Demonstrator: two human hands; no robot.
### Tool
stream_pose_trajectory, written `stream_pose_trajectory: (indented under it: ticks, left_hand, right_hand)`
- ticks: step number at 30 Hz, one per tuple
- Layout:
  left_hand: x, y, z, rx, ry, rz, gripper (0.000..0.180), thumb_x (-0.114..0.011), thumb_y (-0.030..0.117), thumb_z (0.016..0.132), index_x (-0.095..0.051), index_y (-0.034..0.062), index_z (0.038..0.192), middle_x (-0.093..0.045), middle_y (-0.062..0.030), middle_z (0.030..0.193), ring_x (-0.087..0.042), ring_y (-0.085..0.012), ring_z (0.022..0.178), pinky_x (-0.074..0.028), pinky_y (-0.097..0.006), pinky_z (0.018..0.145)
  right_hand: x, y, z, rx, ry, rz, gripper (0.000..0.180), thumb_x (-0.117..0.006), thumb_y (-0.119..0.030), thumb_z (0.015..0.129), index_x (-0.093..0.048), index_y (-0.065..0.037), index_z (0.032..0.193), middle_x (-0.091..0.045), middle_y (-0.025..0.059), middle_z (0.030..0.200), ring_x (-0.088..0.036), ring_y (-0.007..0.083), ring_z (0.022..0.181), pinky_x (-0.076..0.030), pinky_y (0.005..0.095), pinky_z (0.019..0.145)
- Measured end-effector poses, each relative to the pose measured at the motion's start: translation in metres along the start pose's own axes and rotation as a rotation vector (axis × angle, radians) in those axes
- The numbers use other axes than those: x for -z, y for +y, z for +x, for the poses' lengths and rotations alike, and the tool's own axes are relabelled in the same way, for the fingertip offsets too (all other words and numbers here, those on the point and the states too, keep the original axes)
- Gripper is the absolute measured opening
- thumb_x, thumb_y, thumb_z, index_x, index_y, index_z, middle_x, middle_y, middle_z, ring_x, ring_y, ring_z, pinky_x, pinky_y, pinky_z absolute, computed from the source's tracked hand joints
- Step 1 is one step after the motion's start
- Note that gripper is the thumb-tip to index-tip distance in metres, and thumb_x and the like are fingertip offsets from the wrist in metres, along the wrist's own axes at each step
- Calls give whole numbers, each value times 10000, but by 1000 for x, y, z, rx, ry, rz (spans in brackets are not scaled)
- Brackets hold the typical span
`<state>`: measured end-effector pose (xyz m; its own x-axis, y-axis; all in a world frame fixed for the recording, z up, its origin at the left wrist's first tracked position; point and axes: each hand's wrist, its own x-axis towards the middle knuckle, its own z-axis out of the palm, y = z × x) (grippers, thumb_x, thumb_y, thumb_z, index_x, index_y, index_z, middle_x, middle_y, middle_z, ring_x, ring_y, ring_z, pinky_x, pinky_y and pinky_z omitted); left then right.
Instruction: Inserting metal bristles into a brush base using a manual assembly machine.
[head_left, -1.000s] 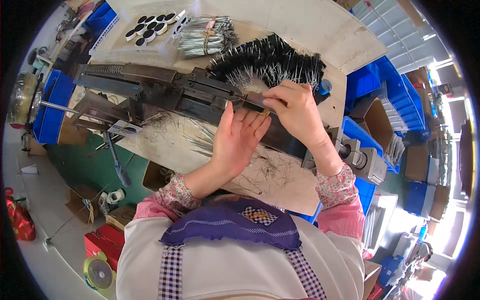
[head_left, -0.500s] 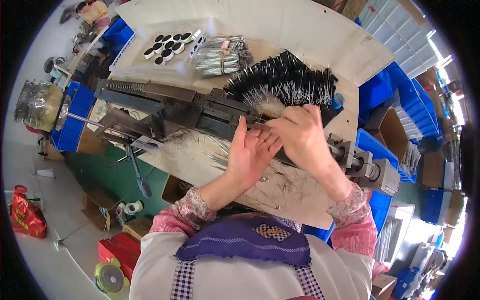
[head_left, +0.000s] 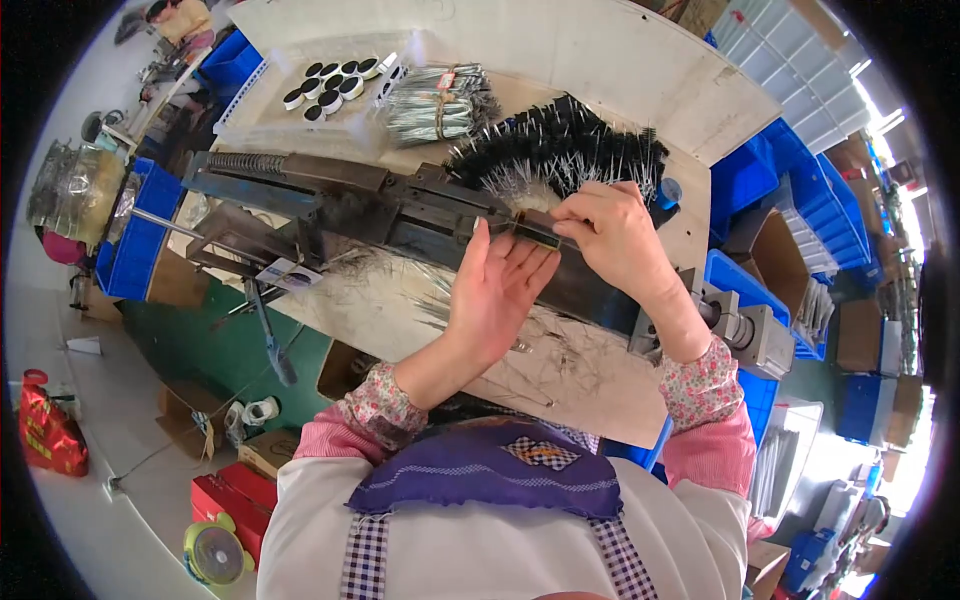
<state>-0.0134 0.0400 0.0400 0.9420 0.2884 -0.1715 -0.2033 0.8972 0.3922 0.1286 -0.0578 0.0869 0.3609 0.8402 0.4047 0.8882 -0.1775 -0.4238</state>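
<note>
A long dark metal machine (head_left: 430, 222) runs across the bench in front of me. My left hand (head_left: 492, 292) lies palm up at its near edge, thumb raised and fingers stretched out, with no object seen in it. My right hand (head_left: 618, 238) is on the far right of it, thumb and forefinger pinched together at the right end of a small brown block with a yellowish edge (head_left: 538, 228). Whatever the pinch holds is hidden by the fingers. Behind the machine lies a fanned pile of black bristle brushes with wire stems (head_left: 570, 160).
Bundled metal wires (head_left: 440, 105) lie beside a clear tray (head_left: 250, 112) of white-sided round pieces with black tops. A small blue-capped container (head_left: 669, 192) stands right of the brushes. Loose wire bits (head_left: 570, 360) litter the near board. Blue crates (head_left: 745, 175) stand at the right.
My right hand has drawn slightly up and right, away from the left fingers, and the brown block now shows between them. The left hand stays palm up, nearly in place.
</note>
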Motion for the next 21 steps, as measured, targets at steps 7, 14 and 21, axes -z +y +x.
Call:
stream_pose_trajectory:
  ticks: [7, 14, 21]
  left_hand:
    - [-1, 2, 3, 6, -14, -5, 567, -348, 478, 986, -431, -5, 1270, -489, -104, 1267, -450, -203, 1209, -315, -359, 1092]
    - [2, 1, 5, -31, -42, -35, 604, -363, 464, 979, -398, -71, 1258, -467, -168, 1275, -440, -265, 1229, -315, -387, 1113]
    - [-2, -4, 5, -25, 29, -78, 601, -354, 451, 982, -416, -98, 1217, -466, -210, 1266, -434, -307, 1234, -313, -409, 1115]
  right_hand:
    - [-3, -2, 0, -25, -18, -54, 37, -658, -118, 772, -643, -86, 786, -588, 36, 745, -586, 229, 755, -384, 377, 837]
    - [-3, -2, -1, 24, 19, -79, 37, -656, -121, 777, -647, -85, 775, -599, 35, 746, -595, 222, 747, -363, 348, 823]
    - [1, -19, -9, 166, 137, -101, 31, -637, -106, 755, -656, -123, 773, -585, 18, 757, -590, 219, 727, -389, 332, 751]
